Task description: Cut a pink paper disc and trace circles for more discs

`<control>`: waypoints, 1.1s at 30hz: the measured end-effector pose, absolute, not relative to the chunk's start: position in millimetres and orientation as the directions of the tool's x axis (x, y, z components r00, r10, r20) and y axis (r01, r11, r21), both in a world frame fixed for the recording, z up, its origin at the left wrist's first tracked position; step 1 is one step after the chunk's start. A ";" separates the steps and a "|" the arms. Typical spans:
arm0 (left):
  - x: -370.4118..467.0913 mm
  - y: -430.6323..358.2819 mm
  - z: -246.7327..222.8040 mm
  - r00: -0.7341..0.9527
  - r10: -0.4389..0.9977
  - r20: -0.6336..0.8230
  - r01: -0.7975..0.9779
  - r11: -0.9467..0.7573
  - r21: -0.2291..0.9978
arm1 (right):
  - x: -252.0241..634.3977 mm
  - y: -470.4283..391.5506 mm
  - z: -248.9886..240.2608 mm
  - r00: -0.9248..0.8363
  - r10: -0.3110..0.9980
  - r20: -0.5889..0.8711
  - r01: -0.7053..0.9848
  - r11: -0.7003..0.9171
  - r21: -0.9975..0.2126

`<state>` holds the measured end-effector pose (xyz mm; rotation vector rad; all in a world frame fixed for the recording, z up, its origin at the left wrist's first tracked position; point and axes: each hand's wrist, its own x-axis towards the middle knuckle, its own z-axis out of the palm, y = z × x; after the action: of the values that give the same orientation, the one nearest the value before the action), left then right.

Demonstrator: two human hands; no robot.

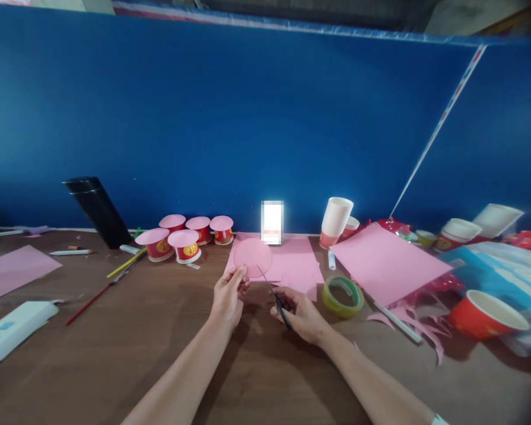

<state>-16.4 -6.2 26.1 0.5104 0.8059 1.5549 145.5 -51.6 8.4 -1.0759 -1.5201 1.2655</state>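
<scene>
A round pink paper disc (253, 255) is pinched at its lower edge by my left hand (230, 292). My right hand (301, 313) grips a pair of scissors (278, 301) by the dark handles, the blades pointing up and left beside the disc's right edge. Whether the blades touch the paper I cannot tell. Behind the disc lie pink paper sheets (294, 251) on the table. Left of them stand several short red cups (186, 252), each topped with a pink disc.
A roll of tape (343, 297), a pink sheet (389, 262), paper scraps (418, 321) and a red cup (489, 316) lie to the right. Stacked white cups (337, 213) stand behind. Leftward are a black bottle (98, 212), a red brush (91, 304) and a power strip (17, 330). A blue partition (230, 118) closes the back.
</scene>
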 end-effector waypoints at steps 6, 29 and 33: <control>-14.0 -9.4 26.3 -0.159 0.980 -0.123 -0.630 -0.005 0.777 | 146.9 -47.1 7.4 -0.228 0.973 0.037 0.017 0.042 -0.999; -9.7 -12.4 22.9 -0.124 0.983 -0.135 -0.574 0.040 0.818 | 152.4 -48.7 8.9 -0.341 0.939 0.052 0.044 0.071 -0.997; -10.2 -14.4 25.5 -0.122 0.982 -0.144 -0.570 0.050 0.820 | 151.9 -49.5 11.0 -0.351 0.935 0.056 0.037 0.074 -0.997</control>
<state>-10.2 -14.4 25.5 0.6054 0.9080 1.4730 151.9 -49.5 11.0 -1.0051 -1.5360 1.3905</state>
